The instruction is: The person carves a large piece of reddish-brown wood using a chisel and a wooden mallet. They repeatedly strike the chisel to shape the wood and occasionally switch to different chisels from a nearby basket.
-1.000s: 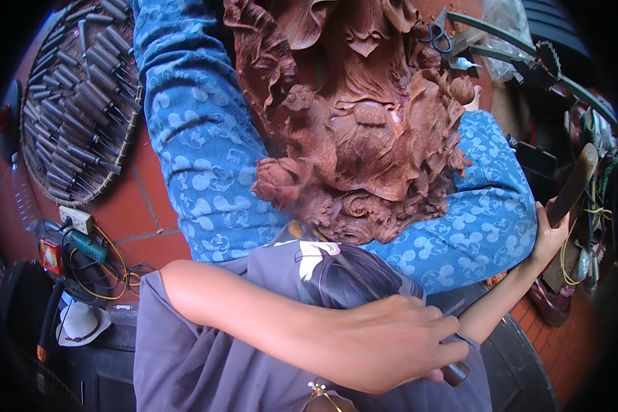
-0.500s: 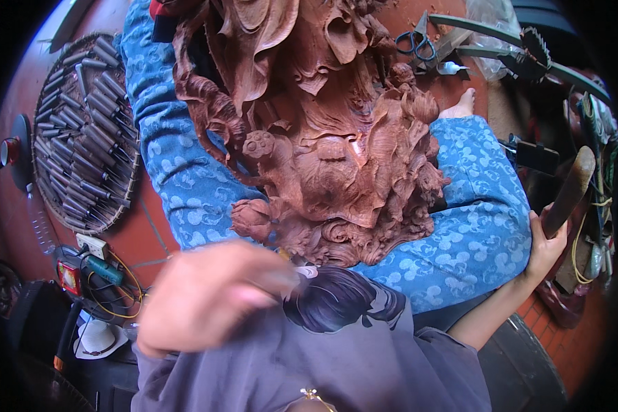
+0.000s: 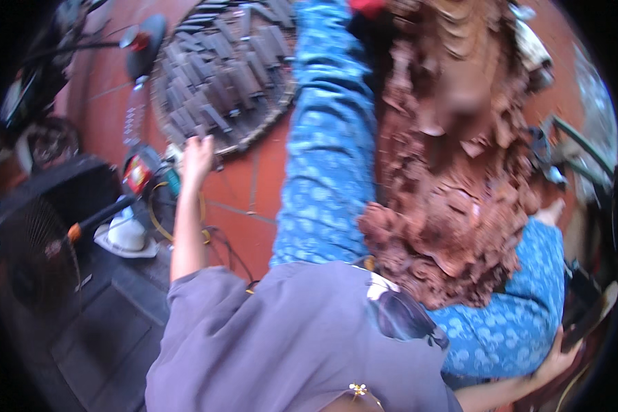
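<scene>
My left hand (image 3: 196,158) reaches out to the near rim of a round woven tray (image 3: 246,143) packed with carving chisels (image 3: 216,82). Its fingers look bent and drawn together beside the nearest chisel ends; blur hides what is between them. Low at the right, beside my knee, my right hand (image 3: 558,356) is closed round a dark wooden club (image 3: 592,319) with a pale, worn end. A large reddish-brown wood carving (image 3: 453,220), cut in deep folds and curls, lies between my legs, its near end against my lap.
Left of my arm are a power strip with cables (image 3: 159,206), a white hat (image 3: 126,233) and a dark fan (image 3: 38,247). A lamp (image 3: 136,40) stands beyond. Scissors (image 3: 539,144) and a grey-green metal frame (image 3: 580,147) lie right of the carving. Red tiles (image 3: 240,199) cover the floor.
My left hand has gone from in front of my chest out to the tray. The view has swung left, so the tray, carving and legs appear farther right. My right hand keeps its club.
</scene>
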A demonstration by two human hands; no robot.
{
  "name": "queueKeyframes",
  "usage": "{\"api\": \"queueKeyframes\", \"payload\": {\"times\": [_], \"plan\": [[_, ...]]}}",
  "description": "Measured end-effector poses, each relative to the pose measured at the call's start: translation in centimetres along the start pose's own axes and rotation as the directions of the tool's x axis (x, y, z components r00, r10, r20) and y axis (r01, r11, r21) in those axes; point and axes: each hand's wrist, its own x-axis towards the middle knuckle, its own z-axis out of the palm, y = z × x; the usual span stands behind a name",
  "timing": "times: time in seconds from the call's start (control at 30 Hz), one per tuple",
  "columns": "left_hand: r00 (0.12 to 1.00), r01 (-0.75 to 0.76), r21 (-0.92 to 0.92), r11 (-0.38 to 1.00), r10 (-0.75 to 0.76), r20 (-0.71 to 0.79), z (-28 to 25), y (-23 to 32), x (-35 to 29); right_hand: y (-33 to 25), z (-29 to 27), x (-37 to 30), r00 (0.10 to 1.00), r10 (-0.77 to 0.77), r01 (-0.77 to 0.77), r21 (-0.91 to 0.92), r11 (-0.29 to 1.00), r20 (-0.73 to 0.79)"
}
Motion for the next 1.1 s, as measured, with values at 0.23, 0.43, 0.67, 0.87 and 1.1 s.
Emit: {"api": "queueKeyframes", "payload": {"times": [0.23, 0.43, 0.67, 0.87, 1.1], "plan": [[0.996, 0.059, -0.199, 0.978, -0.071, -0.051, 2.1, 1.7, 2.1, 5.3, 0.8, 2.7, 0.996, -0.063, 0.060, -0.060, 0.996, -0.059], [0.989, 0.051, -0.261, 0.964, -0.085, -0.122, 3.8, 3.2, 6.5, 4.9, 0.8, 3.1, 0.997, -0.069, 0.065, -0.097, 0.993, -0.035], [0.869, -0.216, -0.174, 0.961, 0.108, -0.483, 1.8, 5.4, 6.5, 4.3, 0.5, 2.9, 0.997, -0.063, 0.058, -0.104, 0.993, -0.048], [0.997, -0.046, -0.669, 0.742, -0.010, -0.079, 1.1, 8.6, 5.2, 0.4, 0.1, 1.9, 0.996, -0.093, 0.092, -0.087, 0.992, -0.009], [0.975, -0.058, 0.336, 0.940, 0.126, -0.184, 7.4, 15.8, 4.0, -4.6, -0.1, -1.4, 0.997, 0.004, 0.012, 0.211, 0.977, -0.077]]}}
